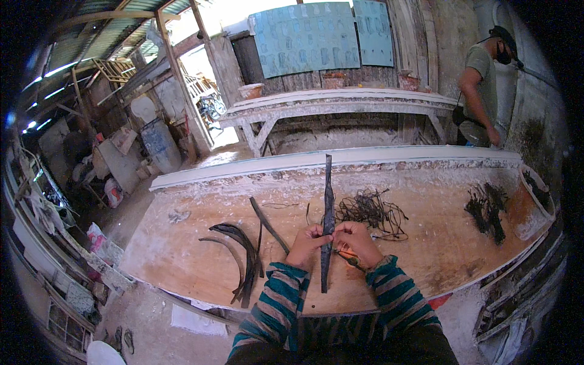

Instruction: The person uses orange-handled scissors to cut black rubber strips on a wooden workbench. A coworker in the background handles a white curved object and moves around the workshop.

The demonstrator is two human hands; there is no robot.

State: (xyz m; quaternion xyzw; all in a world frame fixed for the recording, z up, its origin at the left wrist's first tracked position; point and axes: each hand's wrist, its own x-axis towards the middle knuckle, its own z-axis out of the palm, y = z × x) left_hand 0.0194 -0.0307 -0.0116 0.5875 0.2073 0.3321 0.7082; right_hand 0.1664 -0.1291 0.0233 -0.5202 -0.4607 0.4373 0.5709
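Both my hands meet over the wooden table point(182, 243) at a long, flat black strip point(328, 194) that stretches away from me. My left hand point(308, 244) grips the strip near its middle. Thumb and fingers of my right hand point(358, 238) pinch together at the strip's right side; any smaller piece between them is too small to make out. Under the right hand lies a small tool point(353, 260) with some orange on it, partly hidden. Curved black strips point(243, 255) lie left of my hands, alongside a straight one point(267, 224). Thin black cords point(372, 213) lie tangled beyond the right hand.
A dark bundle of strands point(486, 210) lies at the table's right, beside a dusty orange bucket point(528, 210). A long white ledge point(340, 159) borders the far edge. Behind stands a white-covered bench point(340, 104). A person point(483, 91) stands at the far right.
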